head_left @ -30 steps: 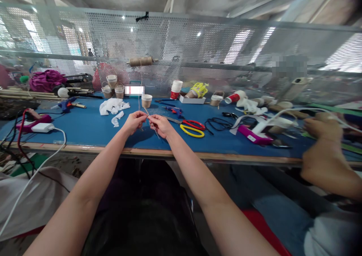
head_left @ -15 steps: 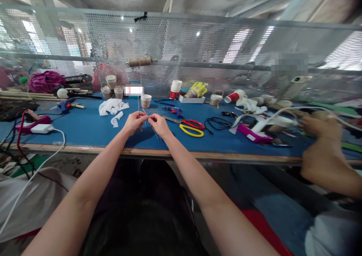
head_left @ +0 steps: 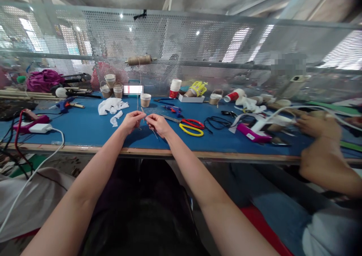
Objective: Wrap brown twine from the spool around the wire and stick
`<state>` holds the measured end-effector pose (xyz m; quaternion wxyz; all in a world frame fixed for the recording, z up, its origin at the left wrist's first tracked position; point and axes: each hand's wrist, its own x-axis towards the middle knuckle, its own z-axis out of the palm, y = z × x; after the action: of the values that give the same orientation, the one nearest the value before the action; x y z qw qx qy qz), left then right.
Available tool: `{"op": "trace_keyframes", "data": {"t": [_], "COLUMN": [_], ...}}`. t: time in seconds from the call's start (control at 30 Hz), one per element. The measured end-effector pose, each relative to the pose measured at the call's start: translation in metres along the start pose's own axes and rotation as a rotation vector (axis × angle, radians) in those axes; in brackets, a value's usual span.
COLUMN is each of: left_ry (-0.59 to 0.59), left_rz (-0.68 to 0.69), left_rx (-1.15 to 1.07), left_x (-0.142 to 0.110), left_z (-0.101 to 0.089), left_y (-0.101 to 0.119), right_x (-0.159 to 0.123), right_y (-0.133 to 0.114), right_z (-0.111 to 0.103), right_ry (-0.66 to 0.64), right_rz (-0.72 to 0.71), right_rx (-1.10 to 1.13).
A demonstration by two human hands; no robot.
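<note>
Pinches twine (head_left: 137,102) between closed fingers of the left hand (head_left: 132,122) and right hand (head_left: 158,124), tips nearly together, low over the blue bench (head_left: 90,131) and below a spool (head_left: 139,60) on the mesh (head_left: 158,33). Faces a small cup (head_left: 145,101) just beyond. Has scissors (head_left: 191,128) and a glue gun (head_left: 173,109) near the right hand, with white scraps (head_left: 111,106) and three stacked and grouped cups (head_left: 110,85) farther left.
</note>
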<state>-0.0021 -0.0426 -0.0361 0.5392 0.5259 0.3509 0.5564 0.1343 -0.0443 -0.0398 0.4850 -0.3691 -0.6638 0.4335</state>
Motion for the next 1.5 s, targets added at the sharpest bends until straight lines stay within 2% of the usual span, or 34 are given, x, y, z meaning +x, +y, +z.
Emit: {"op": "trace_keyframes", "data": {"t": [0.17, 0.3, 0.4, 0.63, 1.0, 1.2, 1.5], "left_ry": [0.072, 0.08, 0.056, -0.062, -0.119, -0.118, -0.054], "left_rz": [0.016, 0.023, 0.014, 0.003, 0.014, 0.005, 0.015], "left_rx": [0.041, 0.055, 0.03, -0.066, -0.118, -0.106, -0.058], "left_x": [0.003, 0.002, 0.0, -0.003, -0.003, -0.001, 0.002], "left_z": [-0.001, 0.0, 0.0, 0.001, 0.0, -0.001, -0.002], "left_y": [-0.006, -0.005, -0.003, 0.002, 0.001, -0.001, -0.005], "right_x": [-0.001, -0.003, -0.003, -0.003, -0.004, -0.002, 0.002], "right_y": [0.0, -0.001, -0.002, -0.008, -0.01, -0.005, 0.004], "right_z": [0.001, 0.003, 0.003, -0.001, -0.004, -0.002, 0.002], "right_ry": [0.136, 0.165, 0.112, -0.097, -0.172, -0.093, 0.048], "right_rz": [-0.088, -0.096, -0.053, 0.14, 0.193, 0.152, 0.035], "right_rx": [-0.116, -0.123, -0.063, 0.201, 0.343, 0.312, 0.183]}}
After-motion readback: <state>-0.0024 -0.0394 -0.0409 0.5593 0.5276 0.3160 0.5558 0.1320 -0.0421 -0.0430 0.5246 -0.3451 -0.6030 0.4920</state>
